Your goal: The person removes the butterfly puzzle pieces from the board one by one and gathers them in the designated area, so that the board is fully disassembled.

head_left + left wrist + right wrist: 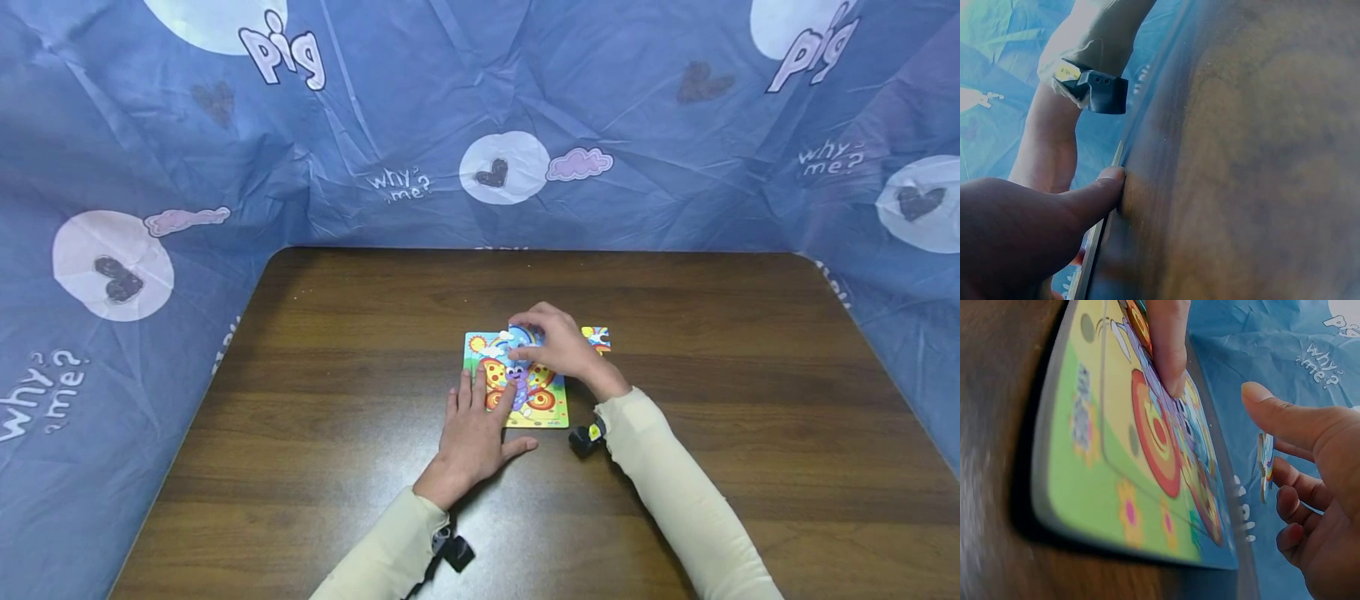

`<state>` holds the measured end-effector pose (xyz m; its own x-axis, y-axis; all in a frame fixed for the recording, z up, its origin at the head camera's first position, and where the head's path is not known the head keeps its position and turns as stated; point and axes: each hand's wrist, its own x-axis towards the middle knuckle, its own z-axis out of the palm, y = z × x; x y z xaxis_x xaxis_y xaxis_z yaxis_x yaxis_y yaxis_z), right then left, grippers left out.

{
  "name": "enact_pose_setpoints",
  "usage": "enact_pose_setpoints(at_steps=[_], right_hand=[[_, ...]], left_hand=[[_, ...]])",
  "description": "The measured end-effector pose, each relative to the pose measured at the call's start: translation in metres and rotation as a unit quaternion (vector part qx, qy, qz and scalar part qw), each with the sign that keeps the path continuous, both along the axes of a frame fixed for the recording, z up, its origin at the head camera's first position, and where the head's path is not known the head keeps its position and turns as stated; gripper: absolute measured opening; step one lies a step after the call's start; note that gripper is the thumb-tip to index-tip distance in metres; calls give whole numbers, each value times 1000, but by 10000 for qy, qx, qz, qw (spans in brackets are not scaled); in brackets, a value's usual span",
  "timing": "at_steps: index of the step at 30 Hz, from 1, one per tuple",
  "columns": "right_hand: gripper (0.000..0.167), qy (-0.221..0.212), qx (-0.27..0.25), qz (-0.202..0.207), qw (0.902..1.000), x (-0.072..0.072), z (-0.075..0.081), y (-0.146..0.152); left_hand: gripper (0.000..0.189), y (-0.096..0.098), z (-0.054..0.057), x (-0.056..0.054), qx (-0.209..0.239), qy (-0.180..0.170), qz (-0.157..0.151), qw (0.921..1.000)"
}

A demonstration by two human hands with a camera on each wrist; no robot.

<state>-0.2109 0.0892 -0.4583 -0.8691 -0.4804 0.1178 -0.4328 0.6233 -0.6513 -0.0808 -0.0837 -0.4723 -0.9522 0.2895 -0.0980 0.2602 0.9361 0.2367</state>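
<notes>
A butterfly jigsaw puzzle [551, 414] in a framed board lies flat on the table, with green and yellow edges in the right wrist view. My left hand [471, 442] rests on its left side, fingers straight and spread, the thumb out near the front edge. Over the top part of the puzzle, my right hand [564, 346] pinches a blue puzzle piece [1266, 464] between thumb and fingers. In the right wrist view this piece stands on edge, apart from the board. A left fingertip [1172, 369] presses on the butterfly picture.
Another puzzle piece [596, 335] with a yellow and blue print lies just right of the board, partly hidden by my right hand. The brown wooden table [337, 400] reaches back to a blue printed cloth [420, 108]. Each wrist carries a small black camera [459, 552].
</notes>
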Motion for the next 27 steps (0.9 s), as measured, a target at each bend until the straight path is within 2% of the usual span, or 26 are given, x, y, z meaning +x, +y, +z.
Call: enact_pose_setpoints(at_steps=[11,27], right_hand=[[54,-12,354,-193,9992,3,12,31],[56,-127,611,-541,9966,1,10,80]], left_hand=[[87,0,0,-1,36,-142,27,9999],[87,0,0,-1,142,-248,89,9996]])
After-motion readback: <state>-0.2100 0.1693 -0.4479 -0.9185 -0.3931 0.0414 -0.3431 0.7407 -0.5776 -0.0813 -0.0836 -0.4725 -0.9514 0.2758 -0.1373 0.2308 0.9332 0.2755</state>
